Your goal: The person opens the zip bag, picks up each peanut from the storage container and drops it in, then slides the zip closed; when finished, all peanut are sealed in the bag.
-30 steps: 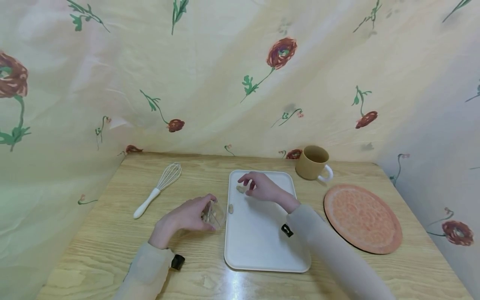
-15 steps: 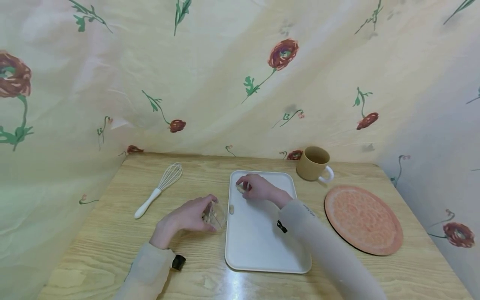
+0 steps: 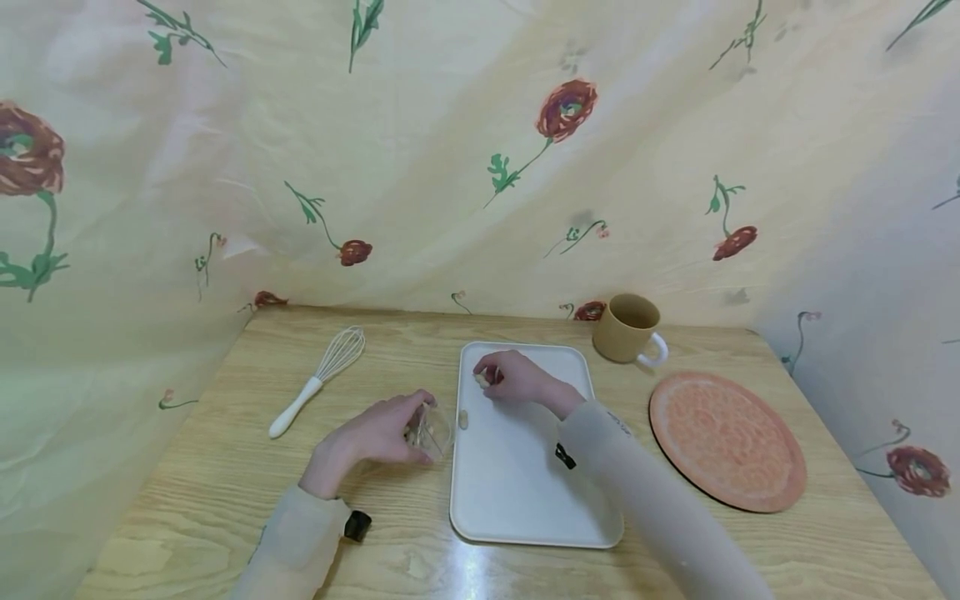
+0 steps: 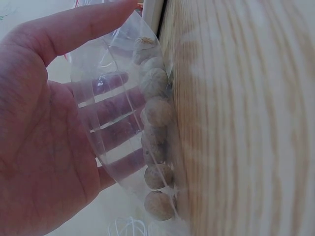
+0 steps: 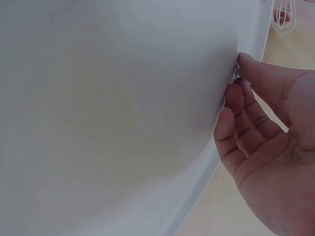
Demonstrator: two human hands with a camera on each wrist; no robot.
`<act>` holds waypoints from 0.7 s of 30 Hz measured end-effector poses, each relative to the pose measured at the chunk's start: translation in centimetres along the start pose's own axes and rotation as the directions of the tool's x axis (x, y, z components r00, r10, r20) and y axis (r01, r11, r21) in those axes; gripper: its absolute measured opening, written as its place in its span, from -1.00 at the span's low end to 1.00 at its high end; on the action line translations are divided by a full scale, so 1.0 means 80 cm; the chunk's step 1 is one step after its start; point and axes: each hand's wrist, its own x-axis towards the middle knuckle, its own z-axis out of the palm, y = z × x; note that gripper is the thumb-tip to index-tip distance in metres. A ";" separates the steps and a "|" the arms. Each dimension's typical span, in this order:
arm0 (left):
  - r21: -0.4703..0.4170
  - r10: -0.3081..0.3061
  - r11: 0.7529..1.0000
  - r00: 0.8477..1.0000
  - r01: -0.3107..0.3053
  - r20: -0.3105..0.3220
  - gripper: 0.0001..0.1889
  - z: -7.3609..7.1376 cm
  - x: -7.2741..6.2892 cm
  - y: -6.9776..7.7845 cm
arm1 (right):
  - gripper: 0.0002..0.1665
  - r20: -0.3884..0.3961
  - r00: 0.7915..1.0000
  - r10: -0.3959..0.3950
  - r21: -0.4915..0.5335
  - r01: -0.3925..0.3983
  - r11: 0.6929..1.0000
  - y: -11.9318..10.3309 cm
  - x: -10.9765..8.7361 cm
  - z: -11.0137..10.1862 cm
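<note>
My left hand point(image 3: 382, 429) holds a clear plastic bag point(image 4: 110, 93), thumb on one side and fingers seen through the film. Inside the bag lie several tan, rounded pieces point(image 4: 158, 112) that look like unshelled peanuts. At the far left of the white tray point(image 3: 536, 492), my right hand point(image 3: 517, 377) pinches a peanut point(image 3: 481, 380) between thumb and fingertips; in the right wrist view the fingers mostly hide it. A second peanut point(image 3: 462, 419) lies by the tray's left edge, close to the bag.
A white-handled whisk point(image 3: 318, 379) lies on the wooden table at the left. Behind the tray on the right stands a tan mug point(image 3: 618, 333) with a white handle. A round pinkish-orange mat point(image 3: 726, 440) lies right of the tray. A flowered cloth point(image 3: 420, 150) hangs behind.
My right hand has come down slightly leftward on the far peanut, and its fingers have closed on it. The left hand and bag have stayed in place.
</note>
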 end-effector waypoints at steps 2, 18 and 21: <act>0.003 -0.005 1.000 1.000 0.005 -0.002 -0.22 0.000 0.000 0.000 | -0.63 -0.006 1.000 0.000 0.010 0.000 1.000 0.000 -0.001 -0.001; 0.013 -0.013 1.000 1.000 0.013 -0.005 -0.18 0.000 0.002 -0.003 | -0.62 -0.068 0.998 0.010 0.222 0.005 0.975 -0.056 -0.034 0.010; 0.014 -0.011 1.000 1.000 0.012 -0.003 -0.19 0.001 0.002 -0.004 | -0.60 -0.069 0.997 0.019 0.228 -0.003 0.974 -0.067 -0.041 0.017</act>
